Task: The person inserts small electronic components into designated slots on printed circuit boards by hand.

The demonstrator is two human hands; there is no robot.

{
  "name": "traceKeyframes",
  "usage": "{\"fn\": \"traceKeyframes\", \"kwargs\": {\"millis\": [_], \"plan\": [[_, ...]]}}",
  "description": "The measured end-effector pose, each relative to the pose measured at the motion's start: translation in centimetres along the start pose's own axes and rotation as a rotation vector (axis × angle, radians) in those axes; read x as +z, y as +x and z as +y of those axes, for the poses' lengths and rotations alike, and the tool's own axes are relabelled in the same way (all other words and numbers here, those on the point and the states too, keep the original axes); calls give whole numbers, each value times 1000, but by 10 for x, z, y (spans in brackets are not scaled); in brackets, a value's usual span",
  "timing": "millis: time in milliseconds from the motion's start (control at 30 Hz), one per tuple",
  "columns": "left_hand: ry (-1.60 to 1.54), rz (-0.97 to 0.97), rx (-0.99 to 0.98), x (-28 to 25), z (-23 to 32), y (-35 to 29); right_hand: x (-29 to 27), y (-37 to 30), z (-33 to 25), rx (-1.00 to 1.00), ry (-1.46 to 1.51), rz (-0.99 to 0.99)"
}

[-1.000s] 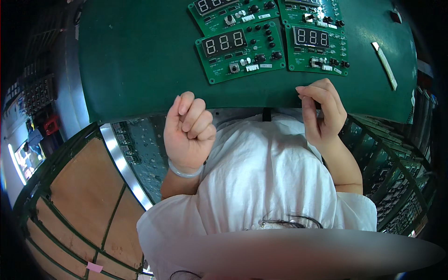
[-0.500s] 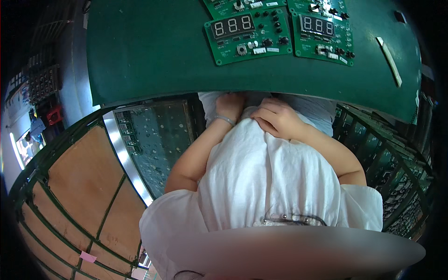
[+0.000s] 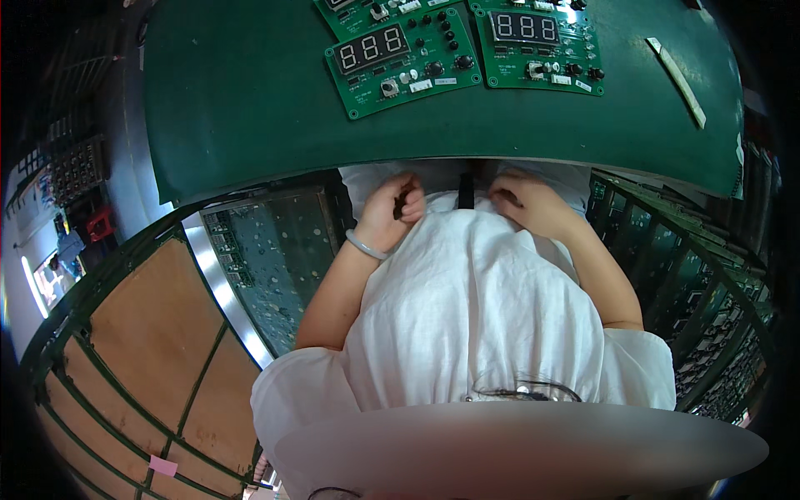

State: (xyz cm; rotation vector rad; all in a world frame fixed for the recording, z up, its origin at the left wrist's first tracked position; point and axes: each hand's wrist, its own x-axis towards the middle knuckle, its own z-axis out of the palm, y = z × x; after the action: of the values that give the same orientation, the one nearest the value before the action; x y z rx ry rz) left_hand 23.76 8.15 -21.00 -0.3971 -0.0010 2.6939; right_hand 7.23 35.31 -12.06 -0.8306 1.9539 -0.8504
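Both my hands are in my lap, below the near edge of the green table point(image 3: 250, 142). My left hand point(image 3: 390, 212), with a pale bangle point(image 3: 365, 245) on its wrist, has its fingers curled toward the thumb. A dark patch shows inside the curl, and I cannot tell whether it is a thing or shadow. My right hand point(image 3: 537, 202) rests at the front of the white shirt point(image 3: 450, 308), its fingers bent inward and their tips partly hidden. Between the hands a black strap-like strip point(image 3: 466, 192) lies at the waist, apart from both.
On the table lie green circuit boards with digit displays, one left point(image 3: 400, 67) and one right point(image 3: 546, 54), others behind. A pale curved strip point(image 3: 677, 83) lies farther right. Racks holding boards point(image 3: 708, 333) stand at my right; a green-framed rack with brown panels point(image 3: 158, 325) stands at left.
My hands have moved apart; before, they were close together over the shirt front. The black strip now shows between them. The view has shifted, so the boards sit farther up and left.
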Motion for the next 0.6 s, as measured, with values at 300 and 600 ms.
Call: {"fn": "traceKeyframes", "kwargs": {"millis": [300, 600], "plan": [[30, 183, 15, 127, -25, 23, -36, -16, -82, -393, 47, 167], [305, 252, -31, 165, -26, 25, -28, -15, -82, -444, -106, 434]]}}
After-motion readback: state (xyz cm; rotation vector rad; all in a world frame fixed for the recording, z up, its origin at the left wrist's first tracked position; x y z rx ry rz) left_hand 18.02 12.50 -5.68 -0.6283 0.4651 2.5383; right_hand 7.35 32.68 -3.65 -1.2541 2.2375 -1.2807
